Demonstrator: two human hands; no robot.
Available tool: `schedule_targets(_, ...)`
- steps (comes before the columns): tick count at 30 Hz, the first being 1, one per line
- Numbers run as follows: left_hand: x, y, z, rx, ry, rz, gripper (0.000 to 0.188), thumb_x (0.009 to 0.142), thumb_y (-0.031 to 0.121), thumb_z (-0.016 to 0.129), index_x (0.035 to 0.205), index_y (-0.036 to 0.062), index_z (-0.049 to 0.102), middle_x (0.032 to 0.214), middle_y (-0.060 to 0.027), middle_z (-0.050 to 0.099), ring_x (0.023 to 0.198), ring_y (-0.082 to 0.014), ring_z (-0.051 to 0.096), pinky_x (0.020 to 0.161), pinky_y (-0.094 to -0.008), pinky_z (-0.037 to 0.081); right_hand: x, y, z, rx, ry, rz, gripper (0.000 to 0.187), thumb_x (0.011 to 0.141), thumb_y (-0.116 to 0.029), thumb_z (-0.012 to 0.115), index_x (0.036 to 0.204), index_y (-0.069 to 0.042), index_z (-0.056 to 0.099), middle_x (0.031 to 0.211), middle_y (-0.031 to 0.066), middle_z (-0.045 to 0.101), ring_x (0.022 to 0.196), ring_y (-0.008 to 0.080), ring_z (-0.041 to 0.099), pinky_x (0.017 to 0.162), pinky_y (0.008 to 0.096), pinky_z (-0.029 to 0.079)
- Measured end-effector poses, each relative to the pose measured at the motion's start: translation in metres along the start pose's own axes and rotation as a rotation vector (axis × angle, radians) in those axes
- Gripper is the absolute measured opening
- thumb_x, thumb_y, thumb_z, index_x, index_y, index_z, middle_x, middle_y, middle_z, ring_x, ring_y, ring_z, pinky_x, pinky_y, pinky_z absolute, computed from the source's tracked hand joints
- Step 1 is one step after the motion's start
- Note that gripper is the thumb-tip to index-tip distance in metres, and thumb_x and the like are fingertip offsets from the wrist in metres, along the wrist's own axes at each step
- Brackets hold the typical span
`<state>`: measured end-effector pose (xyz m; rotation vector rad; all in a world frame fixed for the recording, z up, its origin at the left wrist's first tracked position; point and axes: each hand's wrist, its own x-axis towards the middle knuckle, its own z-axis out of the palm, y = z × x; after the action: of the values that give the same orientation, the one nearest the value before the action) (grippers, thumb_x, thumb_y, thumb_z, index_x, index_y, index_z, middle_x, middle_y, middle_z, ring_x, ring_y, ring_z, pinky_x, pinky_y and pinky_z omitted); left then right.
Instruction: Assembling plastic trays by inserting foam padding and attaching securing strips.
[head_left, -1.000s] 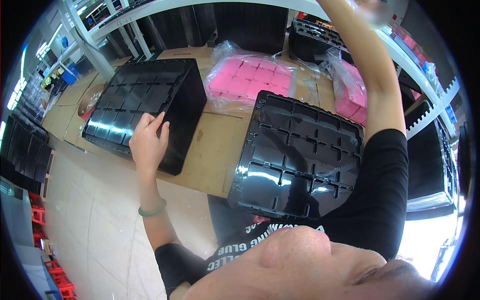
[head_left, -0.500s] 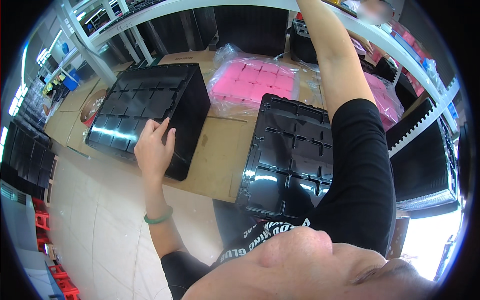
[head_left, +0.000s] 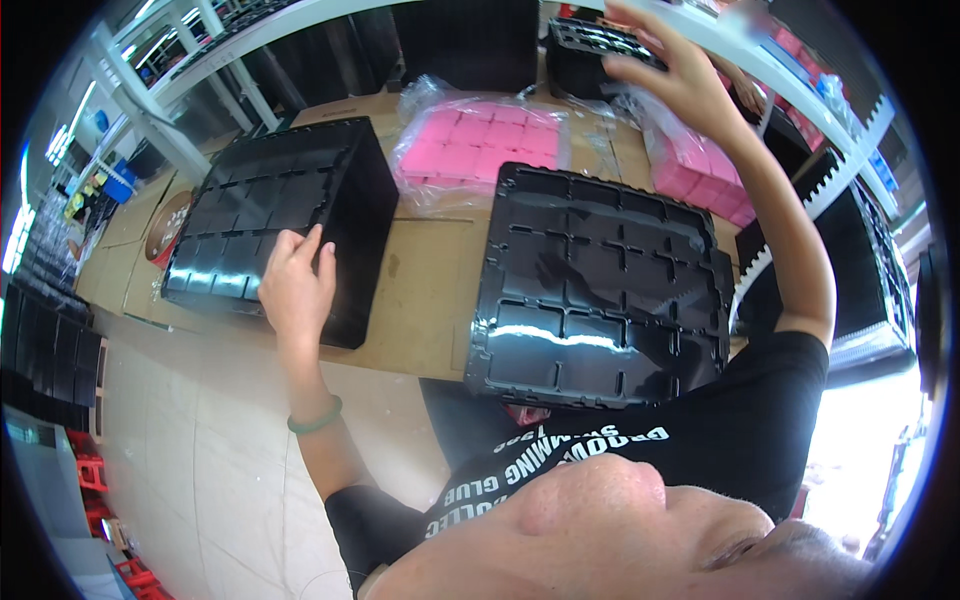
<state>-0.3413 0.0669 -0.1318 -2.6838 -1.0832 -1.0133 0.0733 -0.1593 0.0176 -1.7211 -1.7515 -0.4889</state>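
Black tray stack at L of cardboard-topped bench; L hand over its near side, fingers loosely bent, contact/grip can't tell; 2nd blk stack to R, untouched. R hand raised, fingers spread, holding nothing, partly blocking shelf rail. Bagged pink blocks behind, betw. stacks; co-worker's hand nr rail, hard to make out.

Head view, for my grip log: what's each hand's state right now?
Left hand: partly curled at the left black tray stack; whether it grips cannot be told.
Right hand: open, holding nothing visible.
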Motion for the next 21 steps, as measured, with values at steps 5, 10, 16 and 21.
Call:
schedule_targets(5,0.005,0.004,-0.009,0.055,0.0,0.103,0.031,0.096,0.03,0.063,0.117,0.0103,0.073,0.098,-0.0063,0.063,0.088,-0.03,0.065,0.075,-0.0399,0.053,-0.174,-0.114,-0.05,0.081,-0.04,0.385,0.045,0.087,-0.016,0.077,0.13,-0.007,0.065,0.136,0.0092,0.063,0.139,0.0279,0.047,0.116,0.0422,0.035)
schedule_targets(10,-0.022,0.022,-0.019,0.247,0.292,0.253,0.038,0.1,0.033,0.061,0.131,0.0114,0.066,0.112,-0.0107,0.068,0.097,-0.0318,0.066,0.082,-0.0402,0.052,-0.306,-0.077,-0.063,0.092,0.498,0.867,0.047,0.091,-0.019,0.075,0.133,-0.006,0.063,0.133,0.0084,0.064,0.127,0.0196,0.056,0.114,0.0385,0.037)
schedule_targets(16,-0.112,0.134,-0.046,-0.381,0.194,0.228,0.025,0.093,0.003,0.065,0.117,-0.0004,0.072,0.115,-0.0145,0.069,0.102,-0.0287,0.067,0.082,-0.036,0.054,-0.4,-0.016,-0.01,0.287,0.469,1.112,0.065,0.089,-0.026,0.077,0.142,0.003,0.052,0.137,0.0198,0.06,0.131,0.0268,0.054,0.108,0.0369,0.046)
schedule_targets(21,-0.165,0.21,-0.057,-0.698,0.005,0.403,0.025,0.087,-0.001,0.068,0.112,-0.0005,0.073,0.111,-0.0156,0.069,0.098,-0.0283,0.069,0.086,-0.0369,0.056,-0.398,0.013,0.016,0.707,0.536,1.222,0.053,0.092,-0.024,0.075,0.132,0.005,0.059,0.116,0.0136,0.07,0.107,0.0167,0.065,0.094,0.0299,0.05)
